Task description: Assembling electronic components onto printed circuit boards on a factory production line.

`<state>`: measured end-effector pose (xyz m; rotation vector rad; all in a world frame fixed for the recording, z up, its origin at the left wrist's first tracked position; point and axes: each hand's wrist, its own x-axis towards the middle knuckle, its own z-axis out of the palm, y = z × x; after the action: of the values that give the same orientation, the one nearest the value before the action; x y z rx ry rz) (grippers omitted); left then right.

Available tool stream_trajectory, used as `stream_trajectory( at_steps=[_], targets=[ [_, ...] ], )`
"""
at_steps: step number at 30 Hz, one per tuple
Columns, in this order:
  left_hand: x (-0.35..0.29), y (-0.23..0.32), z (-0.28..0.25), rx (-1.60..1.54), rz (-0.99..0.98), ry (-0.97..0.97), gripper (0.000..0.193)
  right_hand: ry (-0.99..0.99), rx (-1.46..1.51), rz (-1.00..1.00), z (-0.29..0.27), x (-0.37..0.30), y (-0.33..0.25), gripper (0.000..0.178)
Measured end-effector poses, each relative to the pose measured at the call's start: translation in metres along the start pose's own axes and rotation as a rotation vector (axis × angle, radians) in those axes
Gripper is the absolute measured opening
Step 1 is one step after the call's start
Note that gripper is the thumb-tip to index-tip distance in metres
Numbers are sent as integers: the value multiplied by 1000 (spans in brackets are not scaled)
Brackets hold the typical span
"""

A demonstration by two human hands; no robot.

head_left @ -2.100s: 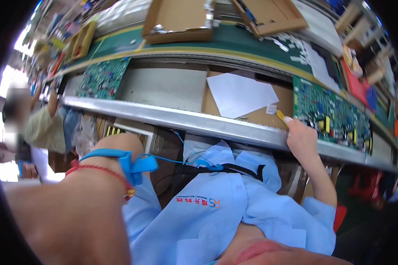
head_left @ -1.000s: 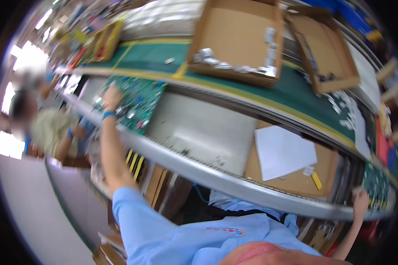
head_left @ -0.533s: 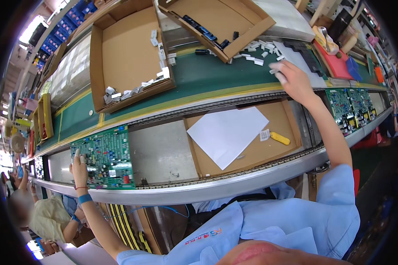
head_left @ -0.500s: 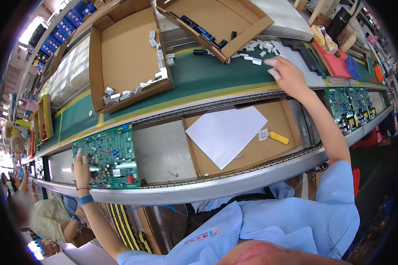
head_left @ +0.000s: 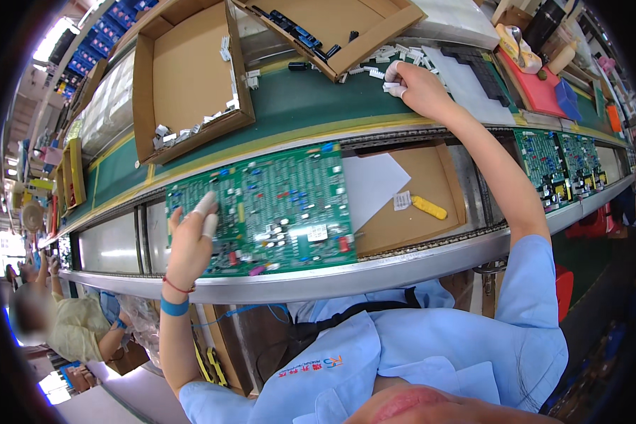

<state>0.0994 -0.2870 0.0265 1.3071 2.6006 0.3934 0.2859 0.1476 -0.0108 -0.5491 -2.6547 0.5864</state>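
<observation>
"On the silver metal rails, what lay?"

"A green rectangular circuit board; the left hand, its grip loosely spread, rested on the board's left side"

"And the right hand?"

"Its grip was pinched nearly together beside small white plastic pieces on the green counter; whether it held one, I couldn't tell"

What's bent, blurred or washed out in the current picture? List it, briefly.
In the head view, the silver front rail curves with the fisheye distortion; also in the head view, the large green circuit board under the left hand looks slightly smeared, the bright patch at lower left is washed out, and the corners fall to black.
</observation>
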Motion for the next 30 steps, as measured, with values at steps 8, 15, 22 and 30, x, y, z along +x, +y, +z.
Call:
stream_trajectory(
  at_steps=[8,15,22,30],
  targets=[
    [19,85,16,81,316,52,33,-126,599,143,-10,-1,-14,28],
    [100,159,-1,209,803,736,17,-392,1310,263,-22,-12,-83,26],
    [122,158,11,426,1126,845,8,-472,1300,240,-15,-17,-98,26],
    [102,134,1,179,805,788,9,-346,1060,284,13,-1,-73,33]
  ],
)
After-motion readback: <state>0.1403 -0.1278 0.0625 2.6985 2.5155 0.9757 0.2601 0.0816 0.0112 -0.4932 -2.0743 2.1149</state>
